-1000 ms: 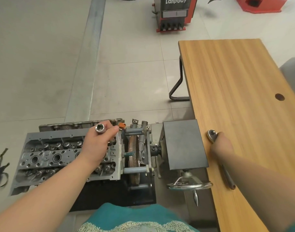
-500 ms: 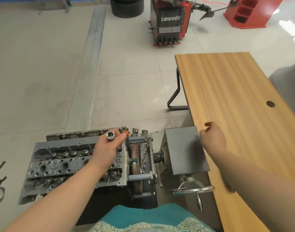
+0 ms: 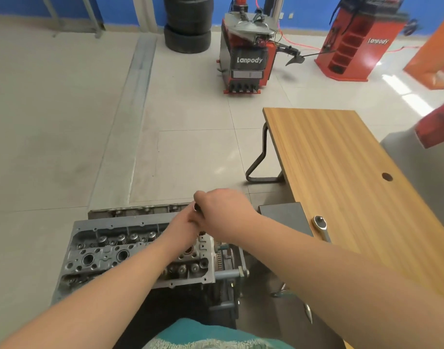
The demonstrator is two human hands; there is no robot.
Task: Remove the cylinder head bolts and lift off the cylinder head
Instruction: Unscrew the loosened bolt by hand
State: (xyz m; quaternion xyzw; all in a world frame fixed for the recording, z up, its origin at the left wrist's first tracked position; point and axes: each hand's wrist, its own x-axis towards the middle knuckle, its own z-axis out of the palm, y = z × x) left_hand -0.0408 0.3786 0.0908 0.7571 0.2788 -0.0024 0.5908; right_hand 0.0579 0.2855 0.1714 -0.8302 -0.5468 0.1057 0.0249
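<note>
1. Both hands meet above the right end of the grey metal cylinder head, which sits on a grey engine stand below and to the left of the hands.
2. Left hand has fingers curled round a dark chrome socket piece; only the tip shows between the two hands.
3. Right hand lies over the same socket, fingers curled on it from above, touching the left hand.
4. Exposed valve springs and bolt holes on the cylinder head run left of the left hand; the left forearm crosses its near edge.
5. Silver ratchet wrench lies on the wooden surface, just right of the right forearm, apart from both hands.
6. Dark grey metal box of the stand sits between the right hand and the ratchet.
7. Red tyre machine stands on the floor, far beyond the hands.
</note>
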